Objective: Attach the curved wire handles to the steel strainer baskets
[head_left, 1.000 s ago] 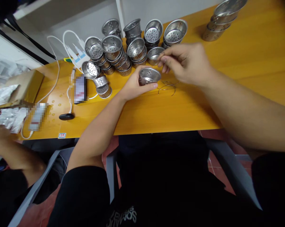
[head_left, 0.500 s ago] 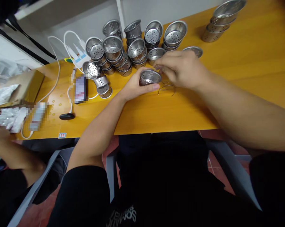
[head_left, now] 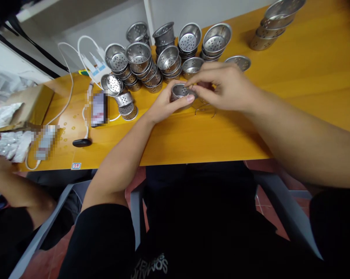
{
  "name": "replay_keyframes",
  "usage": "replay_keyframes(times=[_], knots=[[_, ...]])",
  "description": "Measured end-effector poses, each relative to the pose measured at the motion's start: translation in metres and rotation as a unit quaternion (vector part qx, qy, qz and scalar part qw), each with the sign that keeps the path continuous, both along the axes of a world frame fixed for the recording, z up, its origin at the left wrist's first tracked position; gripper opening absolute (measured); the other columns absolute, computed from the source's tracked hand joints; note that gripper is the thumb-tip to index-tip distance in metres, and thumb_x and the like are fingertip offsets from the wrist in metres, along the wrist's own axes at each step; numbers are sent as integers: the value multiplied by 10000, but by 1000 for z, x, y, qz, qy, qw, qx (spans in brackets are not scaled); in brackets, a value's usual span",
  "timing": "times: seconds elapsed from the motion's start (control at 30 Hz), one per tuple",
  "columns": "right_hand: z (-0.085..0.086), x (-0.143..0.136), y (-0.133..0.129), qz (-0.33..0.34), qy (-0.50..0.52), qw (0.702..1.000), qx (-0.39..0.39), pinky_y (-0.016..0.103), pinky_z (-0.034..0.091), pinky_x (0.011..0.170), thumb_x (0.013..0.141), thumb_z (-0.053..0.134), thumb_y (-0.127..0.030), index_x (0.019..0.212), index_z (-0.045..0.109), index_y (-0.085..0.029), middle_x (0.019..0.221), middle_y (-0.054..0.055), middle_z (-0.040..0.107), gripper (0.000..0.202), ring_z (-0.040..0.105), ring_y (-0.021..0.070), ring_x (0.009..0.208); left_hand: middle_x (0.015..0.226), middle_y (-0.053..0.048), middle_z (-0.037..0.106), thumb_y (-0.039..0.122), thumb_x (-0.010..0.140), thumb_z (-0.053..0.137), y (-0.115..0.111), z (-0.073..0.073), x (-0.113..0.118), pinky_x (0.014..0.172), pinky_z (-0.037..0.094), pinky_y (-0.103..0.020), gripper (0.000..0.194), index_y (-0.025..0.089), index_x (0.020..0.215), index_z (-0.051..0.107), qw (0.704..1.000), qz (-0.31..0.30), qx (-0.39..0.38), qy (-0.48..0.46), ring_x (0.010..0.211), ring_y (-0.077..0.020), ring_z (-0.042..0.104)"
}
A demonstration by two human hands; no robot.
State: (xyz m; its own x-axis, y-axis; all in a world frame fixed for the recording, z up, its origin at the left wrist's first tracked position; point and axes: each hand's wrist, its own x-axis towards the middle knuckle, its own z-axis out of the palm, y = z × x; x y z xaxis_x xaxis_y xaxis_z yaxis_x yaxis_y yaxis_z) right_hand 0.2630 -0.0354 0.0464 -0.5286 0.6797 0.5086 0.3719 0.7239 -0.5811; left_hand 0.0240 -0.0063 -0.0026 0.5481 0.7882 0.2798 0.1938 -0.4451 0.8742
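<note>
A small perforated metal strainer basket [head_left: 178,90] is gripped in my left hand [head_left: 165,102], its mouth facing up and the thumb along its near side. My right hand [head_left: 225,86] reaches over the basket's right rim, thumb and forefinger pinched on what looks like a thin wire; the fingers hide most of it. On the table just under my right hand lie thin curved wires [head_left: 205,110]. Right behind the held basket stands another strainer basket [head_left: 192,66], partly covered by my right fingers.
Stacked strainer baskets [head_left: 139,58] line the back of the table. Another stack [head_left: 268,33] leans at far right, near a perforated metal disc [head_left: 238,62]. Leftward are a phone [head_left: 98,109], power strip [head_left: 100,71], cables and cardboard box [head_left: 32,106]. A co-worker's arm [head_left: 16,190] shows at far left.
My right fingers have moved slightly left and lower, over the basket's rim. The basket is a little more covered by my hands. The stacks stand as before.
</note>
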Motion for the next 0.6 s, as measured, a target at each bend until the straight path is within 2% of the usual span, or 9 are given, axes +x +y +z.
replay_keyframes(times=[0.07, 0.13, 0.27, 0.43, 0.6], knots=[[-1, 1, -1, 35, 23, 997, -67, 430, 585, 788, 1054, 714, -572, 1127, 789, -319, 903, 71, 676, 273, 608, 244, 784, 1154, -29, 667, 882, 790, 720, 3, -3, -1, 1051, 556, -392, 833, 228, 1286, 579, 1000, -6, 14, 8, 1069, -179, 697], [-2, 1, -3, 64, 51, 989, -120, 392, 560, 687, 1012, 779, -595, 1061, 770, -302, 851, 45, 679, 297, 589, 216, 714, 1170, -31, 667, 860, 796, 739, 4, -5, -2, 1046, 559, -387, 821, 228, 1292, 567, 1000, -9, 24, 13, 1067, -174, 700], [-1, 0, -2, 78, 83, 978, -176, 372, 568, 682, 904, 867, -692, 946, 738, -288, 826, 33, 680, 426, 592, 210, 735, 1227, -53, 663, 826, 762, 800, 4, -6, -2, 1061, 559, -391, 876, 216, 1328, 526, 999, -14, 44, 23, 1117, -192, 700], [-2, -4, 0, 54, 101, 982, -149, 366, 554, 716, 884, 835, -778, 901, 704, -273, 834, 36, 672, 522, 560, 199, 743, 1349, -81, 619, 811, 681, 873, 8, -11, -3, 1149, 520, -449, 1011, 213, 1389, 470, 996, -26, 79, 36, 1254, -251, 677], [-8, -7, 3, 20, 106, 988, -115, 374, 487, 675, 884, 841, -767, 897, 697, -263, 796, 44, 625, 524, 521, 208, 712, 1376, -73, 589, 828, 759, 797, 12, -13, -4, 1228, 446, -494, 979, 223, 1440, 439, 995, -18, 91, 45, 1352, -277, 633]])
